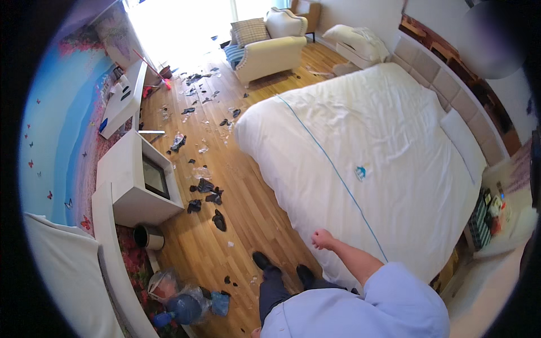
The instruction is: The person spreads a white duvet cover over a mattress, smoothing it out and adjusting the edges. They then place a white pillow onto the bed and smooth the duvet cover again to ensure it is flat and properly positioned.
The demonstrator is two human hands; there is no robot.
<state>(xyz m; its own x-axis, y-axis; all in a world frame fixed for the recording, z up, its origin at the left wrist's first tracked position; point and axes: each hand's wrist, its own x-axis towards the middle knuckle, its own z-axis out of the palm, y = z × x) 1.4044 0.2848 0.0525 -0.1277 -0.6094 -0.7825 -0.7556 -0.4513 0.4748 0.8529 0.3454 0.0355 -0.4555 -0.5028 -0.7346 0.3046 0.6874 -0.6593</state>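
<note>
My right hand [322, 239] hangs over the near side of the bed, its fingers curled in a loose fist with nothing visible in them. Of my left hand [255, 333] only a small part shows at the bottom edge, so its fingers cannot be made out. The bed has a rumpled white cover [401, 169]. A thin blue line [325, 153] runs across it, and a small blue and white item [360, 173] lies to the right of that line. On the wooden floor, black plastic scraps [205, 186] lie scattered to the left of the bed.
A white cabinet [122, 164] and a dark bin [148, 237] stand on the left. Near my feet lie a large blue water bottle [184, 309] and plastic bags [162, 285]. A cream armchair [270, 59] stands beyond the bed; a red-handled broom [150, 67] leans by the desk [127, 101].
</note>
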